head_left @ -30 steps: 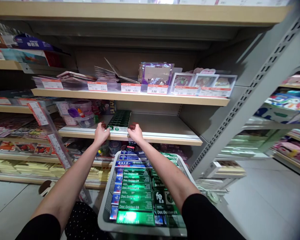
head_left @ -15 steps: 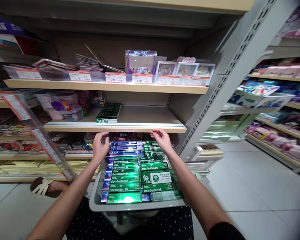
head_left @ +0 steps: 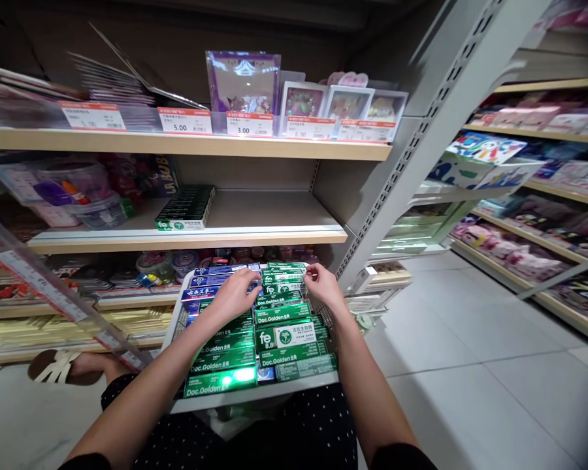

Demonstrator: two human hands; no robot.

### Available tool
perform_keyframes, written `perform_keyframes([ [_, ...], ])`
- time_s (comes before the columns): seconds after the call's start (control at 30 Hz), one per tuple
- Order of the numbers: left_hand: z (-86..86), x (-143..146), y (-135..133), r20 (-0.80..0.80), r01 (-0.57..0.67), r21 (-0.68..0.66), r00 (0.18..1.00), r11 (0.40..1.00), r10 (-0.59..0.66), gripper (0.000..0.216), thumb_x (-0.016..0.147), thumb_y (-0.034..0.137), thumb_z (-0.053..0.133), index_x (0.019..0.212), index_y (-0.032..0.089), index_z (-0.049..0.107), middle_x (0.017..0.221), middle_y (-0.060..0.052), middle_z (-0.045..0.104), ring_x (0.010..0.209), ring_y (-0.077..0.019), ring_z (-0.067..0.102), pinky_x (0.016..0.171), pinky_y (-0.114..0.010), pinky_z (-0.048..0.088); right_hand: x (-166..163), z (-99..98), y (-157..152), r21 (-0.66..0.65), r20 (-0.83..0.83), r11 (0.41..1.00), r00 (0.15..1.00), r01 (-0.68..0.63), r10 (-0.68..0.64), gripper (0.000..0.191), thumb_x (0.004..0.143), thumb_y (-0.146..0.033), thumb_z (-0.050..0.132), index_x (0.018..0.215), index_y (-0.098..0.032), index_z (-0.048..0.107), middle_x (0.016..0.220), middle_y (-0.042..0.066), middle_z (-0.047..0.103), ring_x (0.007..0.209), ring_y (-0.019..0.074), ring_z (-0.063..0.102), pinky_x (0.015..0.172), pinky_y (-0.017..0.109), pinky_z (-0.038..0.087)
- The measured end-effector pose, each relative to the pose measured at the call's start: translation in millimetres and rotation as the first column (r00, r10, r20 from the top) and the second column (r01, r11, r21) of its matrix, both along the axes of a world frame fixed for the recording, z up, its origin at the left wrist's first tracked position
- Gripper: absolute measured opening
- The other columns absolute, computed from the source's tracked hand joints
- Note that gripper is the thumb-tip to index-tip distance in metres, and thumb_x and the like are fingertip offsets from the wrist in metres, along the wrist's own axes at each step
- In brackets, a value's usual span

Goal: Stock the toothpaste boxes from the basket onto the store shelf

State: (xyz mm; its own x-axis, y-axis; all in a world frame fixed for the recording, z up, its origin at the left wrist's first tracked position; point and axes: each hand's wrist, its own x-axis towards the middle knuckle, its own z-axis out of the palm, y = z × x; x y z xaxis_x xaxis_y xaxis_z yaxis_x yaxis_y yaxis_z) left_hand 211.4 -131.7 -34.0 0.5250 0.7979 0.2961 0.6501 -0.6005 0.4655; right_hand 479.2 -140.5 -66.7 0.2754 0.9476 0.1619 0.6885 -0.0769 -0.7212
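A grey basket (head_left: 215, 403) in front of me holds rows of green toothpaste boxes (head_left: 284, 315), with blue boxes (head_left: 210, 282) at the back left. My left hand (head_left: 235, 295) reaches over the basket, its thumb and fingers apart at the left ends of the back green boxes. At the right ends, my right hand (head_left: 323, 285) has its fingertips curled together against a green box. The boxes between both hands still lie in the basket. On the shelf ahead stands a row of green toothpaste boxes (head_left: 186, 207).
Plastic tubs (head_left: 85, 196) stand left of the row on the shelf (head_left: 269, 215). Above is a shelf edge (head_left: 191, 145) with price tags and small packs. A slotted upright (head_left: 411, 147) rises at right. A foot in a sandal (head_left: 63, 367) shows at lower left.
Both hands have come down onto the back boxes in the basket, the left one moving right. The right fingers have curled in at the box ends. The view has shifted closer to the shelf.
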Motion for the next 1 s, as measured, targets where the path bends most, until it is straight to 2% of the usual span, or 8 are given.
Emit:
perform_keyframes([
  [0.2,-12.2,19,11,-0.082,0.008,0.136,0.997,0.991,0.003,0.024,0.092,0.029,0.048,0.101,0.018,0.067,0.101,-0.01,0.066,0.103,-0.0269,0.057,0.092,-0.043,0.047,2,-3.5,-4,-0.007,0.025,1.0,1.0,0.014,-0.014,0.016,0.079,-0.034,0.056,0.086,-0.021,0.06,0.078,0.001,0.068,0.071,0.0162,0.062,0.065,0.025,0.042],
  [0.33,-24.2,21,10,-0.165,0.061,0.223,0.986,0.973,-0.024,0.025,0.092,0.027,0.048,0.103,0.017,0.069,0.119,-0.013,0.062,0.125,-0.0332,0.045,0.101,-0.052,0.041,6,-4.2,-4,-0.131,0.071,0.991,0.996,-0.036,0.046,0.02,0.076,-0.04,0.061,0.081,-0.02,0.061,0.076,0.002,0.067,0.071,0.018,0.062,0.064,0.026,0.041],
  [0.43,-33.2,20,11,-0.196,0.086,0.219,0.98,0.972,-0.042,0.027,0.093,0.025,0.047,0.106,0.016,0.069,0.128,-0.014,0.059,0.133,-0.0339,0.038,0.106,-0.054,0.038,7,-4.3,-5,-0.164,0.039,0.982,0.994,-0.091,0.098,0.023,0.074,-0.04,0.065,0.083,-0.02,0.06,0.078,0.002,0.066,0.071,0.0181,0.061,0.064,0.026,0.041],
  [0.53,-40.6,17,13,-0.168,0.076,0.174,0.985,0.982,-0.047,0.031,0.094,0.028,0.045,0.114,0.017,0.066,0.135,-0.013,0.054,0.137,-0.0322,0.034,0.108,-0.054,0.038,7,-5.5,-5,-0.124,-0.006,0.986,0.994,-0.111,0.111,0.024,0.07,-0.038,0.068,0.082,-0.02,0.056,0.077,0.0,0.063,0.07,0.0171,0.059,0.063,0.027,0.041],
  [0.63,-45.2,14,13,-0.129,0.07,0.133,0.99,0.989,-0.053,0.033,0.095,0.031,0.044,0.118,0.02,0.064,0.139,-0.01,0.051,0.14,-0.0311,0.031,0.11,-0.054,0.037,7,-7.7,-3,-0.045,-0.179,0.991,0.977,-0.123,0.113,0.03,0.068,-0.04,0.071,0.084,-0.021,0.055,0.075,-0.002,0.059,0.069,0.0153,0.056,0.063,0.027,0.042],
  [0.77,-47.2,12,13,-0.08,0.053,0.082,0.996,0.995,-0.047,0.033,0.093,0.032,0.047,0.121,0.022,0.063,0.14,-0.008,0.051,0.14,-0.0306,0.032,0.111,-0.054,0.034,6,-11.0,1,0.026,-0.497,0.986,0.854,-0.164,0.155,0.042,0.067,-0.045,0.074,0.096,-0.02,0.059,0.075,-0.002,0.058,0.068,0.0132,0.054,0.064,0.026,0.045],
  [0.87,-45.9,13,13,-0.004,0.039,0.049,0.999,0.998,-0.038,0.033,0.092,0.033,0.049,0.122,0.024,0.061,0.138,-0.007,0.054,0.138,-0.03,0.035,0.111,-0.054,0.034,5,-10.4,3,0.061,-0.606,0.985,0.778,-0.161,0.164,0.043,0.067,-0.045,0.076,0.098,-0.019,0.062,0.082,0.001,0.062,0.071,0.0127,0.056,0.069,0.027,0.047],
  [1.0,-39.8,14,14,0.139,-0.002,-0.002,0.99,1.0,0.002,0.032,0.092,0.033,0.049,0.121,0.024,0.062,0.125,-0.007,0.064,0.126,-0.0265,0.051,0.107,-0.048,0.04,2,-4.3,3,0.086,-0.706,0.988,0.692,-0.129,0.151,0.041,0.068,-0.047,0.076,0.096,-0.02,0.064,0.091,0.004,0.067,0.078,0.0155,0.061,0.073,0.029,0.05],
])
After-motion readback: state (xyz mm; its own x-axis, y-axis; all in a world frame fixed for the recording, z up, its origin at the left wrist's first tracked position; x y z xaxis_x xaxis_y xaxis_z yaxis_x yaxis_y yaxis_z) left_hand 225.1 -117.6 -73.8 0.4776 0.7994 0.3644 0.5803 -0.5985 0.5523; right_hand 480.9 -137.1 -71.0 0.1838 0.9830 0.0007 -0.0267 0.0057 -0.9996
